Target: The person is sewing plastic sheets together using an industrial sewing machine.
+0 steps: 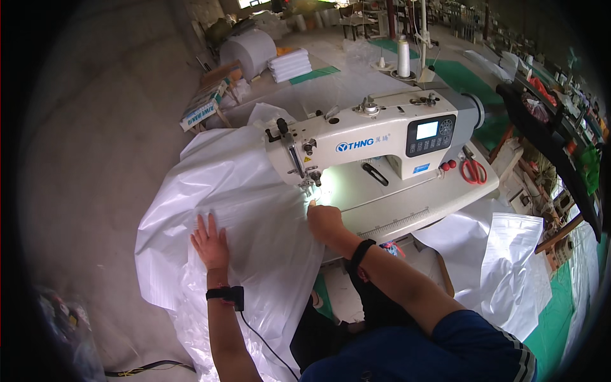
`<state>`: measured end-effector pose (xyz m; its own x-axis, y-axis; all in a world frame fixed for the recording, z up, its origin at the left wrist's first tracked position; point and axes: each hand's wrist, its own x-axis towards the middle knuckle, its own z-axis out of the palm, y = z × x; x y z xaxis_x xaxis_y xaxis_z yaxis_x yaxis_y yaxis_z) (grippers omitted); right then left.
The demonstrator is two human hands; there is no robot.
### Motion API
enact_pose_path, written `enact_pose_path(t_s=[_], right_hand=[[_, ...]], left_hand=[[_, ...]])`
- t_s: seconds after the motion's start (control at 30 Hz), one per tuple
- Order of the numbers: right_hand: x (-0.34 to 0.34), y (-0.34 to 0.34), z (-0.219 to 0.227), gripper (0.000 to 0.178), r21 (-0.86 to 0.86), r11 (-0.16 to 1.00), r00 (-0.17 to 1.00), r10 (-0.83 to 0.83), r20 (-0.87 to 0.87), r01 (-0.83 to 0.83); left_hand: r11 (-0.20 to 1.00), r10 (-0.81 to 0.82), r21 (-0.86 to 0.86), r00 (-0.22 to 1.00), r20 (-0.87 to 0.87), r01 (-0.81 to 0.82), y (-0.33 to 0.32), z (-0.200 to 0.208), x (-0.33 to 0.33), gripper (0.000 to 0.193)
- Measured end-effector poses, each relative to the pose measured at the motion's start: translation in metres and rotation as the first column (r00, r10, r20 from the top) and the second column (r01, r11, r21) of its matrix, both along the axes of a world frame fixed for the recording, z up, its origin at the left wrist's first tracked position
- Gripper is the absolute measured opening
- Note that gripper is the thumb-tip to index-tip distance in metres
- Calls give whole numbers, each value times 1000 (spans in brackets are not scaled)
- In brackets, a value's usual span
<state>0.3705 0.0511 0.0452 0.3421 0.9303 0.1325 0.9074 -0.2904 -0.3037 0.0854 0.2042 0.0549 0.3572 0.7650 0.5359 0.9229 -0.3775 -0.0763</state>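
Observation:
A large sheet of shiny white plastic drapes over the left end of a white sewing machine and hangs down toward my lap. My left hand lies flat on this sheet with its fingers spread. Close to the lit needle area, my right hand is closed, pinching the sheet's right edge. Its fingertips are partly hidden by the hand itself, just in front of the presser foot. Both of my wrists carry black straps.
On the machine bed lie black thread snips and red-handled scissors. A white thread cone stands behind. More white sheeting hangs at the right. A big white roll and folded white stack are at the back left.

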Motion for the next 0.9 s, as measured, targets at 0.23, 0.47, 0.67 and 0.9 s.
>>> enact_pose_path(t_s=[0.23, 0.47, 0.67, 0.9], right_hand=[[4, 5, -3, 39, -14, 1000, 999, 23, 41, -22], [7, 9, -1, 19, 29, 1000, 999, 8, 53, -9], [11, 9, -4, 27, 10, 998, 998, 60, 34, -60], [6, -6, 2, 25, 135, 991, 998, 7, -55, 0]], left_hand=[[987, 5, 161, 998, -62, 5, 24, 33, -32, 71], [953, 228, 230, 967, -110, -198, 40, 66, -69, 25], [818, 89, 576, 989, -115, -7, 31, 115, -95, 10], [890, -220, 358, 954, -205, 283, -85, 231, -69, 8]])
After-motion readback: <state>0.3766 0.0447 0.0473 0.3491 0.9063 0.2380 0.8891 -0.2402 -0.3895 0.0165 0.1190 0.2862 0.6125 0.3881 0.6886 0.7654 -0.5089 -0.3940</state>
